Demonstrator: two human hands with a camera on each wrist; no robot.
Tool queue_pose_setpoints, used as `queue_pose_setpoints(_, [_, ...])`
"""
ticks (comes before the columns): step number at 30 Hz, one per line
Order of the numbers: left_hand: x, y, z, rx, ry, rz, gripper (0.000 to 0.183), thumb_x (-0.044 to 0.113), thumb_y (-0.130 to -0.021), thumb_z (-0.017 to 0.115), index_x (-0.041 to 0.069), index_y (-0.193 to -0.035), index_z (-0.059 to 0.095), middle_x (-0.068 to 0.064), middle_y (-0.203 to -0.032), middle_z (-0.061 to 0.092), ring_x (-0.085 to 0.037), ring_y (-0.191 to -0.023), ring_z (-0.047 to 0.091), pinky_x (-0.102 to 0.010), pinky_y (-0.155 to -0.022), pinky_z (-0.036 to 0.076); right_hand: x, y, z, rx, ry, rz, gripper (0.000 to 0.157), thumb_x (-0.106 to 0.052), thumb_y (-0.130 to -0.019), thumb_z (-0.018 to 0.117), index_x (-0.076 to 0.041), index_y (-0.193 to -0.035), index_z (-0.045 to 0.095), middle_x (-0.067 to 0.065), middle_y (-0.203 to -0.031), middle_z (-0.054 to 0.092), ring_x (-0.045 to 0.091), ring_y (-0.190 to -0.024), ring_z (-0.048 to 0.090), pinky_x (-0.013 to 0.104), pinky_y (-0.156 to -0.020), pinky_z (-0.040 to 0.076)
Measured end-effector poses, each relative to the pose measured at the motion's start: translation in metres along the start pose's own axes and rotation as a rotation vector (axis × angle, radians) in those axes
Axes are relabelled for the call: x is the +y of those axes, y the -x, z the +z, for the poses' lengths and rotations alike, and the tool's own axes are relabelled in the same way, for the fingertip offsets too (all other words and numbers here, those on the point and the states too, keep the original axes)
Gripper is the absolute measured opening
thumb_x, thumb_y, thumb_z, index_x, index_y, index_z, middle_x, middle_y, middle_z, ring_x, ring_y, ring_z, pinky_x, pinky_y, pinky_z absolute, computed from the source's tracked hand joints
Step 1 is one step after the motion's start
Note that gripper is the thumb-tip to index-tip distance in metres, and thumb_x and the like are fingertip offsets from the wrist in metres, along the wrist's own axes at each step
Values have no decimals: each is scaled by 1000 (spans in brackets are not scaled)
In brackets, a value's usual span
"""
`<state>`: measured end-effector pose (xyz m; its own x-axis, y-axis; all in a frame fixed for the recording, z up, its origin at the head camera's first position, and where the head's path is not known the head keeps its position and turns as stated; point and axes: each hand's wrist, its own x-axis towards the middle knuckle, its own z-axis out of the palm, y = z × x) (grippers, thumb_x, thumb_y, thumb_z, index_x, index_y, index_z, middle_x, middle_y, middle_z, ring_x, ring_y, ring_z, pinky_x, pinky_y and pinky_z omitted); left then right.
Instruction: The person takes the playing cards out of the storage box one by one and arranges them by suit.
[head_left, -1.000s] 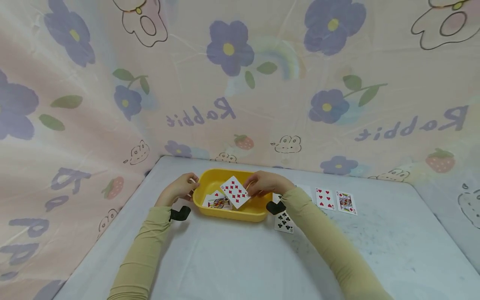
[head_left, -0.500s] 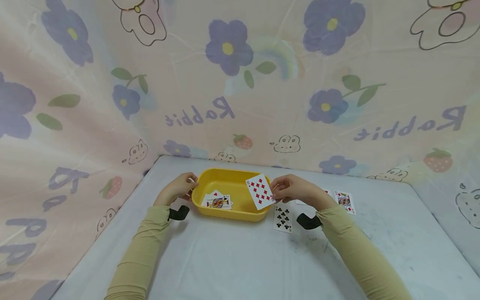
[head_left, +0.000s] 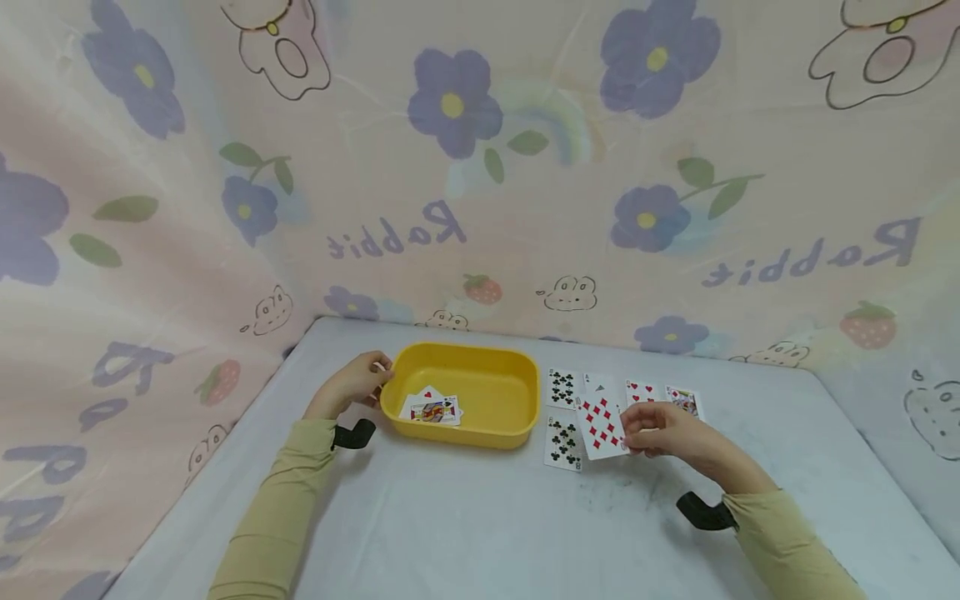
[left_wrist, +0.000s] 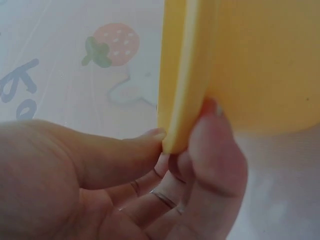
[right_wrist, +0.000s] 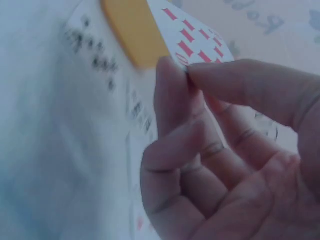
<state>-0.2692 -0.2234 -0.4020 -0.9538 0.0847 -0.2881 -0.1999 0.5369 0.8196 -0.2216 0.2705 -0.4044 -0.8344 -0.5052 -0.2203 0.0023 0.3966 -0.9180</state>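
Observation:
My left hand (head_left: 351, 385) pinches the left rim of a yellow plastic tray (head_left: 491, 398); in the left wrist view, thumb and forefinger sit on either side of the rim (left_wrist: 187, 80). Inside the tray lie a few playing cards (head_left: 437, 412), a face card on top. My right hand (head_left: 675, 437) holds a ten of diamonds (head_left: 598, 425) by one corner between thumb and forefinger, face up and slanted. In the head view that card overlaps an ace (head_left: 596, 381) on the table. The right wrist view shows the pinched corner of the ten of diamonds (right_wrist: 192, 37).
Two clubs cards lie right of the tray, an upper clubs card (head_left: 561, 387) and a lower clubs card (head_left: 562, 442). Farther right are a hearts card (head_left: 640, 390) and a face card (head_left: 684, 402), partly behind the right hand. A patterned curtain (head_left: 480, 208) rises behind the white table (head_left: 450, 517).
My right hand has carried the ten of diamonds from over the tray to the right, above the table cards. The left hand stays on the tray's rim.

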Motion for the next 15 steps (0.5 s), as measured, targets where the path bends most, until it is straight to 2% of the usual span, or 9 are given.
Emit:
queue_pose_setpoints(10, [-2,3,0,-3,9,7,18,9,-101,47,-2,-114,44,-23,-99,54,-27,-74,58,-33,-58,56,43,52,-20,16,-110,58,24,-12,-93,62,3,-110,55,0,-90,64,10,-77,58,26,-64,49])
queue_pose_setpoints(15, [-3,5,2,-9,31,13,18,9,-101,46,-3,-115,42,-25,-101,53,-29,-75,59,-31,-57,56,56,72,-32,83,-100,89,29,-13,-95,60,7,-115,52,-1,-91,64,9,-79,58,27,-66,51])
